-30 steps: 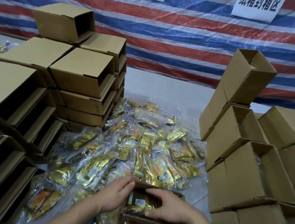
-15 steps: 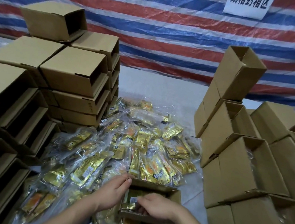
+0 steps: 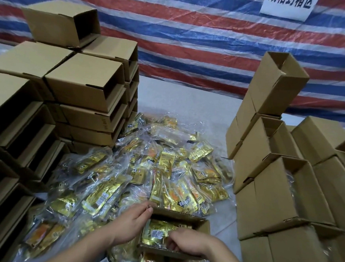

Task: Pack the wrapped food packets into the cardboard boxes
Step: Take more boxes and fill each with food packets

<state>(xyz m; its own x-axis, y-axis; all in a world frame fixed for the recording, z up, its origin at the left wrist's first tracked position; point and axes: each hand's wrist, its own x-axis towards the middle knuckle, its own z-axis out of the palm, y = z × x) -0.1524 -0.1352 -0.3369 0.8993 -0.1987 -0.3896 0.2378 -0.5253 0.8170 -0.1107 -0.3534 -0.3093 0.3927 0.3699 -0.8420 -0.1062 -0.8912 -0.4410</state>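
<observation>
A small open cardboard box point(image 3: 202, 223) sits low in the head view, on top of a heap of gold-wrapped food packets point(image 3: 160, 171). My left hand point(image 3: 132, 223) grips the box's left wall, its thumb over the far corner. My right hand point(image 3: 187, 242) is inside the box, fingers curled down onto a gold packet point(image 3: 155, 232) lying in it. Whether those fingers pinch the packet or only press it is hidden.
Stacks of empty boxes lying on their sides point(image 3: 84, 86) rise at the left. At the right stand upright open boxes point(image 3: 274, 192), some with packets inside. A striped red, white and blue tarp point(image 3: 195, 39) hangs behind, and grey floor point(image 3: 186, 103) shows beyond the heap.
My right hand has gone from the box's top edge down inside, onto the packet. The left hand keeps its hold on the box's left side.
</observation>
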